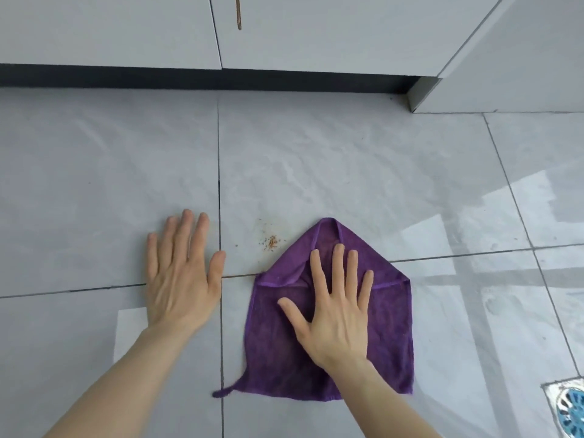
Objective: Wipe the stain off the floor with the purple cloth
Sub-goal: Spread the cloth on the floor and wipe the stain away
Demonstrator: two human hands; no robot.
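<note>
The purple cloth (385, 336) lies flat on the grey tiled floor (347, 159), its two far corners folded in to a point. My right hand (335, 308) presses flat on the cloth's middle, fingers spread. A small brown speckled stain (271, 242) sits on the tile just left of the cloth's folded tip, uncovered. My left hand (181, 273) rests palm down on the bare floor to the left of the stain, fingers together, holding nothing.
Grey cabinet doors (126, 30) with a dark toe-kick run along the far side; a brown drip mark (238, 12) streaks one door. A floor drain (568, 406) with a blue insert sits at the lower right. A cabinet corner (417, 96) juts out at the upper right.
</note>
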